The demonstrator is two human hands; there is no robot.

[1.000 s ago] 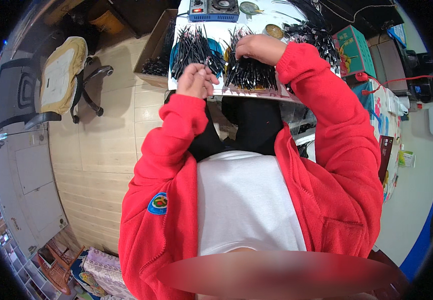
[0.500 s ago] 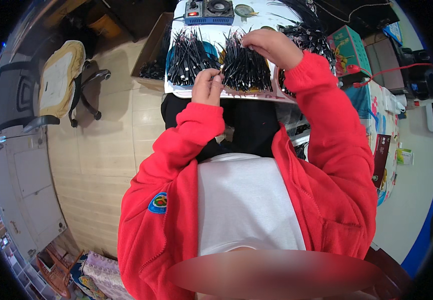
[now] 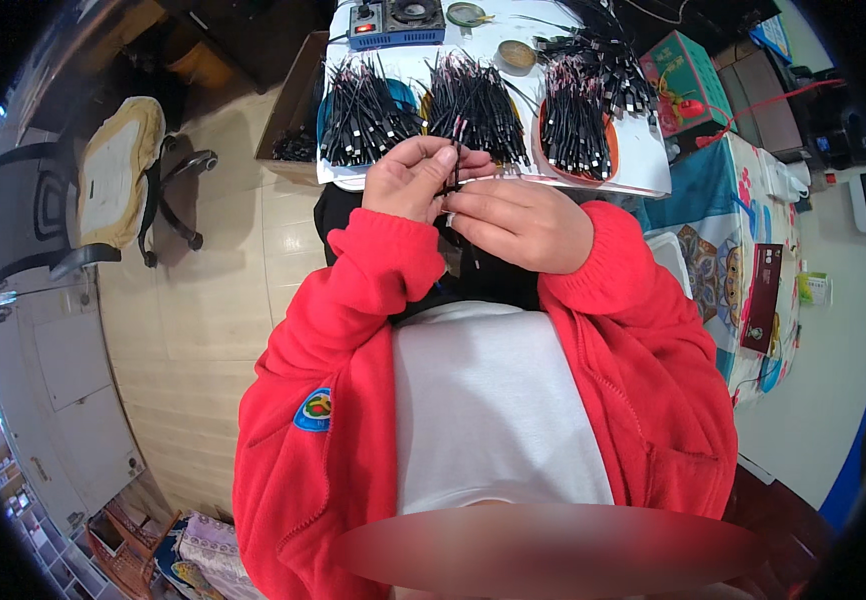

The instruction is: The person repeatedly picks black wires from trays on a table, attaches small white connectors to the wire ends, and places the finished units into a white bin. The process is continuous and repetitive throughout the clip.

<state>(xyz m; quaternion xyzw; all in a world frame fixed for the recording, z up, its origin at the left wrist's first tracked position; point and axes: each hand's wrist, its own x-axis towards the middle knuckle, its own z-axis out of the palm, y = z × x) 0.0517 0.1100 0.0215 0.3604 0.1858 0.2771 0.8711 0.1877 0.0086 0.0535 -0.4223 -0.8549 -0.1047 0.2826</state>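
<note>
the l. hand is pinching a thin black cable b/w thumb and fingers, and the r. hand is gripping it lower down w/ curled fingers. the cable is pointing approx. away from the body, near the front edge of the white table. just beyond, the middle pile is lying b/w the left pile, w/ blue tray, and the right pile, w/ orange tray. a round tin is sitting behind.
</note>
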